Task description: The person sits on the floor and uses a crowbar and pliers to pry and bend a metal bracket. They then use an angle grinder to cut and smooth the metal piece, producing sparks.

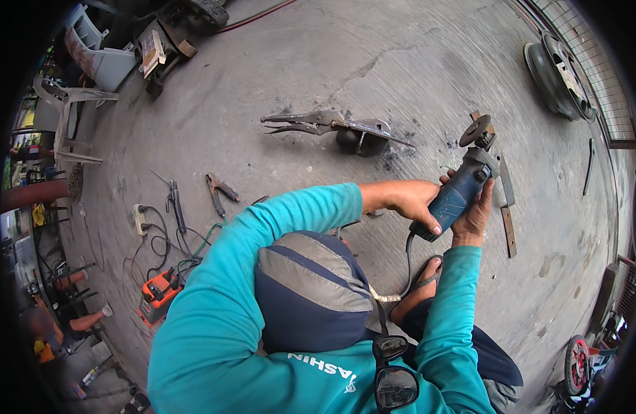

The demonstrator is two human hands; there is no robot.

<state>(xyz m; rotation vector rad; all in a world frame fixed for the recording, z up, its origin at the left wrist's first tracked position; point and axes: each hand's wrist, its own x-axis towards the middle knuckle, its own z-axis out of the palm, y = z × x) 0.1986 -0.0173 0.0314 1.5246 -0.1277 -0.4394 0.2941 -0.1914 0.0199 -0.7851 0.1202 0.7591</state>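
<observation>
Right of the middle of the frame, the left hand and the right hand are both wrapped around a blue grinder. Its disc sits over one end of a flat metal strip. I cannot tell if they touch, or if the disc is spinning. If the grinder starts by mistake, the disc could bite the strip and kick. Both hands are bare, so a slip could cut fingers. Below, the cord hangs beside a foot in an open sandal; a caught cord could tug the grinder down onto the toes. Sunglasses hang at the bottom of the frame, where they keep no sparks out of the eyes. Above the middle, pliers are at one end of a metal plate; if their grip is loose, the plate could jump when pushed.
</observation>
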